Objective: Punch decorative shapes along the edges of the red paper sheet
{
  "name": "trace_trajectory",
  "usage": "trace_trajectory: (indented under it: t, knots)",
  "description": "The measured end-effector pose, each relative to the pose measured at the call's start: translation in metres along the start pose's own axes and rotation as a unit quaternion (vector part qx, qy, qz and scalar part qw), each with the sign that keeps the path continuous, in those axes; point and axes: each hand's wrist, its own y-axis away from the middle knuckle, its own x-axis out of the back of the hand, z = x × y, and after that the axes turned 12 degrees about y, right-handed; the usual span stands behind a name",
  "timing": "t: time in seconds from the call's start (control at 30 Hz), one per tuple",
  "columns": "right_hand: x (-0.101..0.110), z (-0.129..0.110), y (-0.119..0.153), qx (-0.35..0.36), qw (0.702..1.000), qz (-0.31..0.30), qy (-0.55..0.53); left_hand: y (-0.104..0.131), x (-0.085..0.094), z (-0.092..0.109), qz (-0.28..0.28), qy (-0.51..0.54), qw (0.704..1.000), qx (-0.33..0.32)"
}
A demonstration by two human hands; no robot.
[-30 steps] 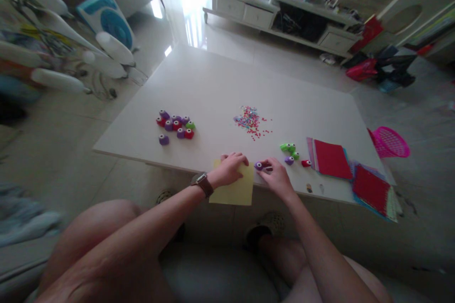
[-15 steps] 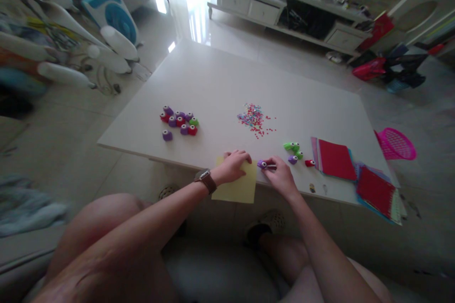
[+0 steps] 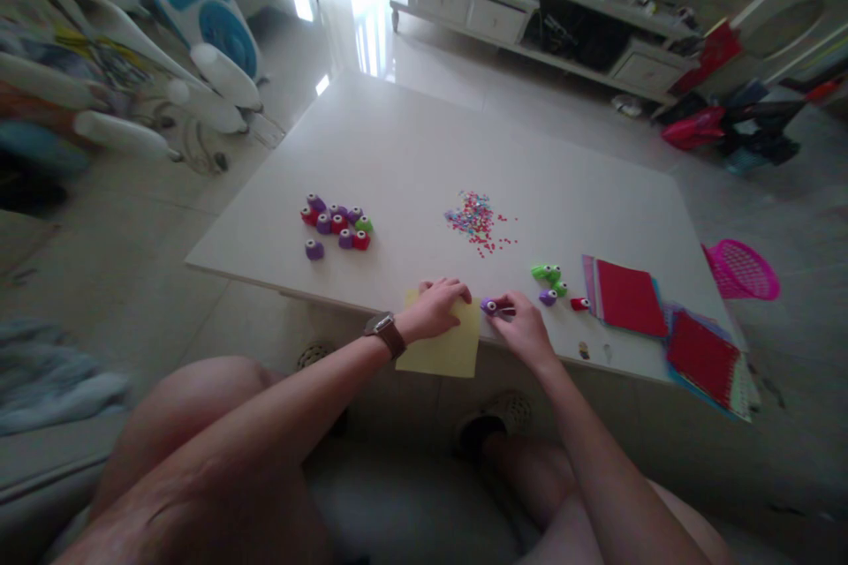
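Observation:
A sheet of yellow paper (image 3: 441, 353) lies at the table's near edge, its lower part hanging over. My left hand (image 3: 441, 305) rests on the paper's far part with curled fingers, holding it. Just past the sheet's right edge, my right hand (image 3: 520, 322) grips a small purple craft paper punch (image 3: 488, 306) with a white round top. Whether the paper sits inside the punch's slot cannot be made out. To the right of this hand stand green punches (image 3: 553, 275), another purple punch (image 3: 548, 297) and a red punch (image 3: 579, 304).
Several purple, red and green punches (image 3: 337, 225) cluster on the left of the white table (image 3: 397, 132). Colourful paper confetti (image 3: 475, 219) is heaped mid-table. Stacks of coloured paper (image 3: 629, 298) lie at right, near a pink basket (image 3: 742, 269). Two small items (image 3: 584, 350) lie by the front edge.
Both hands keep nearly the same pose on the paper and the punch. The whole view has shifted slightly.

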Motion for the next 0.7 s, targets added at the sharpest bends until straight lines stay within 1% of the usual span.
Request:
trace_trajectory:
  t: [0.27,0.47,0.57,0.7]
  knots:
    - [0.0,-0.003,0.001,0.037,0.999,-0.011,0.008,0.001,0.002,0.005,-0.009,0.001,1.0,0.011]
    - [0.001,-0.005,0.002,0.047,0.998,-0.032,0.015,0.006,0.007,0.008,0.015,-0.02,1.0,-0.008]
    - [0.002,-0.006,0.001,0.014,0.999,-0.039,-0.007,0.007,0.01,0.011,0.002,-0.04,0.999,-0.024]
    - [0.0,-0.005,0.0,-0.062,0.996,-0.043,-0.049,0.005,0.013,0.014,-0.035,-0.029,0.999,-0.004]
